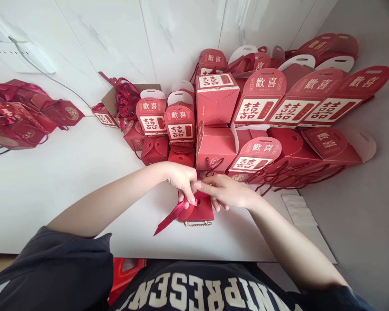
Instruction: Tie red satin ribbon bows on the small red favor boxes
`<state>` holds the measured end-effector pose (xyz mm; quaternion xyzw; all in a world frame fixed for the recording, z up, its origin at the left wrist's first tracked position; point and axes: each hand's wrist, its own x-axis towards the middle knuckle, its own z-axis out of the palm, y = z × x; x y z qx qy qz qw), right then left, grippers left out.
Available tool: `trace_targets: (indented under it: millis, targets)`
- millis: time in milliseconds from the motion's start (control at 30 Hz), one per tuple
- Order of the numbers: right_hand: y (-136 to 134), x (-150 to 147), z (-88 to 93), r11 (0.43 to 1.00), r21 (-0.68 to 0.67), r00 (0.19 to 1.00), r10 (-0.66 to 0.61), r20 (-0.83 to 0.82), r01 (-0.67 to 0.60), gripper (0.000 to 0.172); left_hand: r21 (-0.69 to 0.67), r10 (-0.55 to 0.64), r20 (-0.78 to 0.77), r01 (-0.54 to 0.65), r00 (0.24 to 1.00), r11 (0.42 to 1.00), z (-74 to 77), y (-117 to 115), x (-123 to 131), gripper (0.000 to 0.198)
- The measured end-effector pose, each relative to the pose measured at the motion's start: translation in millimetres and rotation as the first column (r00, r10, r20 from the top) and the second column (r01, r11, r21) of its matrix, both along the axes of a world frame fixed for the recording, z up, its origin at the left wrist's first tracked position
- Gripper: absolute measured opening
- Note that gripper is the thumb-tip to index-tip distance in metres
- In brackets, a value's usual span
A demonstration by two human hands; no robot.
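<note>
A small red gift box stands on the white table near its front edge, a twisted gold cord handle at its near side. Shiny dark red ribbon runs through the top of the box, one tail hanging out toward the lower left. My left hand pinches the ribbon just above the box top. From the right, my right hand meets it, thumb and forefinger pressed together at my left fingertips while the other fingers hang beside the box. What the right fingertips hold is partly hidden.
Red boxes with white character labels are stacked behind my hands and to the right. An open carton holds loose ribbons. More red boxes lie far left. A cable hangs along the tiled wall. White paper lies at right.
</note>
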<state>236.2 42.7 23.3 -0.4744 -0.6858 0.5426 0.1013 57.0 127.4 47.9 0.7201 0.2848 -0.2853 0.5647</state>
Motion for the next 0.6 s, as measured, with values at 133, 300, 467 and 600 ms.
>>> trace_targets:
  millis: [133, 300, 467, 600]
  targets:
    - [1, -5, -6.1, 0.954, 0.3, 0.998, 0.02, -0.057, -0.002, 0.023, -0.016, 0.009, -0.016, -0.009, 1.0, 1.0, -3.6, 1, -2, 0.018]
    - [-20, 6, -16.1, 0.827, 0.558, 0.992, 0.002, -0.124, 0.068, 0.019, -0.069, -0.018, 0.018, 0.019, 1.0, 0.997, -5.1, 4, -2, 0.019]
    - [-54, 0, -26.9, 0.528, 0.823, 0.976, 0.055, 0.211, -0.208, 0.025, -0.036, 0.021, -0.029, -0.022, 0.999, 0.999, -1.7, 3, 3, 0.02]
    - [-63, -7, -32.9, 0.435, 0.848, 0.943, 0.014, 0.332, -0.305, 0.027, 0.022, 0.07, -0.057, -0.069, 0.996, 0.997, 3.9, -5, 3, 0.017]
